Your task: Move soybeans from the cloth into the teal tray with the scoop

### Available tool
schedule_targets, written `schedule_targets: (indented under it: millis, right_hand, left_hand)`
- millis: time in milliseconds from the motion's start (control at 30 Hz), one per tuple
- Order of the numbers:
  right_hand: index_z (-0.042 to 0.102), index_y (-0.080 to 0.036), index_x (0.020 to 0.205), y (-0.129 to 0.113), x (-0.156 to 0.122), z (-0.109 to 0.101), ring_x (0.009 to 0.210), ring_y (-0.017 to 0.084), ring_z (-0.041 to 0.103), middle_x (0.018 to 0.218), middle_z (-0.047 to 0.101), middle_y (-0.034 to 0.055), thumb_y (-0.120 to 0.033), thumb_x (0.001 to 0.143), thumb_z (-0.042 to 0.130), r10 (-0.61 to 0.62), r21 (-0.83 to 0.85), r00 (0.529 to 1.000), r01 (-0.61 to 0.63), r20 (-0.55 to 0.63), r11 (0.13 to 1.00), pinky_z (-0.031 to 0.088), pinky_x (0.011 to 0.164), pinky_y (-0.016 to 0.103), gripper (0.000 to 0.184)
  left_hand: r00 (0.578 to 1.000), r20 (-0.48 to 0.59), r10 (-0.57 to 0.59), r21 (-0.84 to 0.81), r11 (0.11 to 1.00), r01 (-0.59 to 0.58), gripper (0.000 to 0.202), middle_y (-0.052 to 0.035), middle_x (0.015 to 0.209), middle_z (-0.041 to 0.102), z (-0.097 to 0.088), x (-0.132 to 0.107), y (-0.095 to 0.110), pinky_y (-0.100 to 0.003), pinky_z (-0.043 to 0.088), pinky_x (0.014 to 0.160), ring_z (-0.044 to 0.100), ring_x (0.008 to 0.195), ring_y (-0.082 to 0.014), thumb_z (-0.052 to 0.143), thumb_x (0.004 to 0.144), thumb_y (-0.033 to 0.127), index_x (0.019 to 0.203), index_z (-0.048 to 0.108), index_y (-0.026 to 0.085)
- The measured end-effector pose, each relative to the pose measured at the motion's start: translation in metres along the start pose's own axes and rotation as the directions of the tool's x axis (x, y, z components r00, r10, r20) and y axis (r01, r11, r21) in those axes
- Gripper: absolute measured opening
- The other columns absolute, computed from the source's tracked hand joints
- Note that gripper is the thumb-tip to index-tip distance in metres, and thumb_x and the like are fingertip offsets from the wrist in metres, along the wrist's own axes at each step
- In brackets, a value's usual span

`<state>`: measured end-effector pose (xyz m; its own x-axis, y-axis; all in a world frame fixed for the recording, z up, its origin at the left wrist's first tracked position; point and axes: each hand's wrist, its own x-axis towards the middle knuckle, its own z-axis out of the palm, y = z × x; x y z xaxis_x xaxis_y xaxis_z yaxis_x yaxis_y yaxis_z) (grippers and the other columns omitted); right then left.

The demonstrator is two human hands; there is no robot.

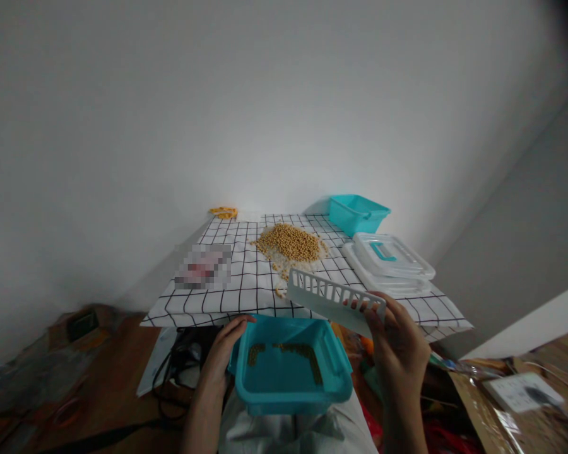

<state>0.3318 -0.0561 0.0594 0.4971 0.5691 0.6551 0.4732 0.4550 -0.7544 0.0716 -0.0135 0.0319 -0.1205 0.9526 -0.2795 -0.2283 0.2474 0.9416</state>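
A teal plastic bin point(284, 372) sits on the lap at the table's near edge, with small olive-brown beans point(307, 354) along its far and right sides inside. My left hand point(222, 350) grips the bin's left side, fingers over the rim near the far corner. In my right hand point(397, 343) is a white slotted plastic strip point(326, 299), pinched at its right end and tilted above the bin's far right corner. Beyond it, a pile of yellow soybeans point(291, 243) lies on the checkered cloth, with paler, smaller grains spread around its near side.
At the table's back right stands a second teal bin point(357, 215). Two clear lids point(392, 258) are stacked in front of it, one with a teal handle. A yellow item point(223, 212) lies at the back left. A blurred patch point(202, 267) covers something at left. A power strip point(523, 392) lies lower right.
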Motion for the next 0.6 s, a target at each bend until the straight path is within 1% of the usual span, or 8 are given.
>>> schedule_targets:
  millis: [167, 267, 400, 600]
  right_hand:
    - [0.076, -0.023, 0.104, -0.0018, -0.0005, 0.0017, 0.087, 0.024, 0.077, 0.097, 0.079, 0.007, -0.031, 0.093, 0.066, -0.016, 0.018, 0.998, 0.015, 0.062, 1.0, 0.06, 0.073, 0.031, 0.016]
    - [0.076, -0.022, 0.104, -0.0034, -0.0012, 0.0027, 0.087, 0.024, 0.077, 0.098, 0.079, 0.0071, -0.03, 0.094, 0.065, -0.013, 0.039, 0.996, 0.009, 0.093, 0.999, 0.06, 0.07, 0.029, 0.017]
    - [0.076, -0.023, 0.103, -0.0041, -0.0014, 0.0027, 0.086, 0.022, 0.077, 0.097, 0.079, 0.0056, -0.028, 0.093, 0.067, -0.027, 0.045, 0.997, 0.023, 0.07, 0.999, 0.059, 0.07, 0.027, 0.014]
    - [0.075, -0.023, 0.103, -0.0015, -0.0021, 0.0019, 0.086, 0.024, 0.077, 0.097, 0.079, 0.0062, -0.028, 0.092, 0.067, -0.012, 0.045, 0.999, 0.009, 0.051, 0.999, 0.059, 0.074, 0.031, 0.014]
  left_hand:
    - [1.0, 0.002, -0.004, -0.005, 1.0, 0.004, 0.023, 0.0028, 0.068, 0.074, 0.0026, 0.0001, 0.0009, -0.03, 0.048, 0.068, 0.064, 0.07, -0.0208, 0.084, 0.052, 0.039, 0.067, 0.078, 0.023]
    - [1.0, 0.008, -0.015, -0.009, 1.0, 0.015, 0.024, 0.0029, 0.067, 0.074, 0.0031, -0.001, 0.0005, -0.03, 0.048, 0.068, 0.064, 0.07, -0.0206, 0.083, 0.053, 0.04, 0.069, 0.078, 0.023]
    - [1.0, 0.002, -0.015, -0.011, 1.0, 0.015, 0.024, 0.0027, 0.071, 0.075, 0.0023, -0.0027, -0.0009, -0.03, 0.048, 0.069, 0.065, 0.072, -0.0213, 0.083, 0.054, 0.04, 0.071, 0.078, 0.023]
    - [1.0, -0.006, -0.005, 0.015, 1.0, 0.006, 0.024, 0.0023, 0.065, 0.073, 0.004, -0.0021, 0.002, -0.032, 0.047, 0.068, 0.065, 0.069, -0.0231, 0.082, 0.05, 0.04, 0.066, 0.076, 0.024]
